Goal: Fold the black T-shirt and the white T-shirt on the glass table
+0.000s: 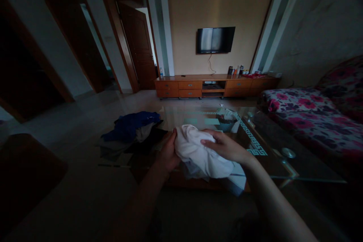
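Note:
A bunched white garment (198, 151) is between my two hands, in front of me over the near side of the glass coffee table (309, 172). My left hand (169, 153) grips its left edge, thumb up along the cloth. From the right, my right hand (222, 145) holds the upper part, with fingers and thumb closed on the fabric. A pale cloth with a dark stripe (237, 177) hangs below the right side; I cannot tell whether it is the same piece. To the left, a heap of clothes with a blue garment (130, 125) and a black one (150, 140) lies on the table.
A bin with a bag (227, 123) shows behind the tabletop. Farther back are a low wooden TV cabinet (190, 85) with bottles and cans, and a wall television (215, 40). A flowered sofa (306, 102) stands right; a brown piece of furniture (31, 162) is at left.

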`<state>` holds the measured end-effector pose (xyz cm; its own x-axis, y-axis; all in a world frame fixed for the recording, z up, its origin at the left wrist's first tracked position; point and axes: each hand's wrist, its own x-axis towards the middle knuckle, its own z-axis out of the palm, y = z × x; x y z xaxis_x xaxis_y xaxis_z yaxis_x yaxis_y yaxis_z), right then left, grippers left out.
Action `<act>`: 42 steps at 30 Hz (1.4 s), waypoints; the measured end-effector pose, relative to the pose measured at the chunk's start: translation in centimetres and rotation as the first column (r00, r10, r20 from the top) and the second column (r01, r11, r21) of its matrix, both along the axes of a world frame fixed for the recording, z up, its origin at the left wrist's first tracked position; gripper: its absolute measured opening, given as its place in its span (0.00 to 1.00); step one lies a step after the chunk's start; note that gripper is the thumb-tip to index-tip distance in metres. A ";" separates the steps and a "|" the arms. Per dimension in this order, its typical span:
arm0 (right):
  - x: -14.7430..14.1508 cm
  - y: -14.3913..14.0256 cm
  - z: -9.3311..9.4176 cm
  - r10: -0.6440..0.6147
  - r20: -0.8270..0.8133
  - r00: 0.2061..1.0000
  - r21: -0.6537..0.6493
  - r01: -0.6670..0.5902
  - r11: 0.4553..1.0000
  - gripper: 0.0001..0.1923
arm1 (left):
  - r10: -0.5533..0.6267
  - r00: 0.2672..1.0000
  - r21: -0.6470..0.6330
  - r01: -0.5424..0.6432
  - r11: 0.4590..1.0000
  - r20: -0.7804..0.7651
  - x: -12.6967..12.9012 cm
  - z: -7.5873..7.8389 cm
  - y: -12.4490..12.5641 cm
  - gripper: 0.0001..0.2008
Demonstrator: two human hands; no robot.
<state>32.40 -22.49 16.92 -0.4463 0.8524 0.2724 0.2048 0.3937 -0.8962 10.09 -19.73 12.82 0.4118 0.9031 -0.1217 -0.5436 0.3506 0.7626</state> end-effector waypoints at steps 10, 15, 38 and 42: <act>2.1 0.9 1.1 -0.514 -0.577 0.635 -0.306 0.416 0.856 0.18 | 0.254 0.957 0.176 -0.228 0.957 -0.140 -4.1 0.2 1.8 0.29; 1.8 -0.1 3.1 -0.492 -0.725 0.482 -0.270 0.459 0.847 0.21 | 0.463 0.858 0.487 -0.313 0.816 -0.223 -4.5 1.2 1.5 0.30; -4.3 -3.7 4.1 -0.348 -0.805 0.481 -0.420 -0.046 0.906 0.21 | 0.522 0.637 0.751 0.141 0.645 -0.567 3.2 -2.0 -4.2 0.19; -4.0 -3.4 3.9 -0.240 -0.775 0.584 -0.312 -0.023 0.950 0.16 | 0.492 0.640 0.655 0.024 0.755 -0.591 2.1 -3.3 -2.2 0.15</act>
<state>28.39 -25.92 20.86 -0.0587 0.9714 0.2302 -0.6165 0.1461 -0.7737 12.21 -21.91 9.48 0.1917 0.9373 0.2912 0.2466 -0.3332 0.9100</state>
